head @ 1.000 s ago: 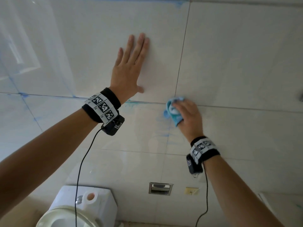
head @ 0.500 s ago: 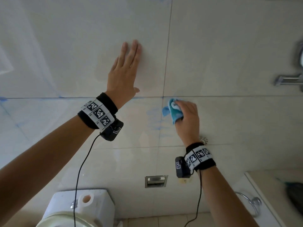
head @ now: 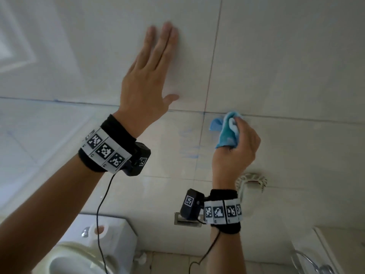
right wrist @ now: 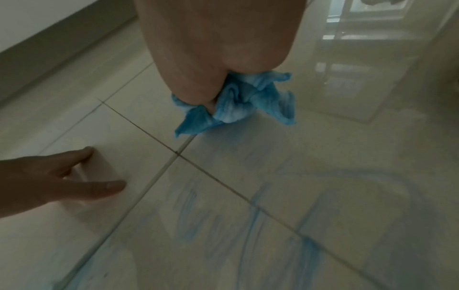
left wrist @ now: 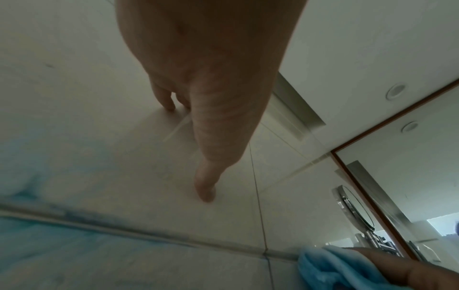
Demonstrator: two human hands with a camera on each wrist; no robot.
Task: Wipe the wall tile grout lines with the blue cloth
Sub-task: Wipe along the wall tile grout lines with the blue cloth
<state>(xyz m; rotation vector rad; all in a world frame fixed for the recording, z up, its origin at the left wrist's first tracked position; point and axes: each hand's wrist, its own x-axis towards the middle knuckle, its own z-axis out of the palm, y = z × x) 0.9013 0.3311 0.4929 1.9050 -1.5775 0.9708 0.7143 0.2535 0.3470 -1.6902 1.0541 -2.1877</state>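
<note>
Shifted rightward along the horizontal grout line [head: 296, 118], the right hand [head: 237, 149] is clutching the bunched, crumpled blue cloth [head: 227, 133], its loose corner pointing left, while the left hand [head: 146, 86] is pressing flat, fingers straight, on the wall tile [head: 88, 56].

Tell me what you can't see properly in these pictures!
- Right hand fingertips: hidden in every view by the blue cloth bunched in its grip.
- Left hand palm: hidden against the wall tile; head view shows only its back.
- Toilet: cut off by the head view's bottom edge.
- Metal wall plate: partly behind the right wrist camera.
</note>
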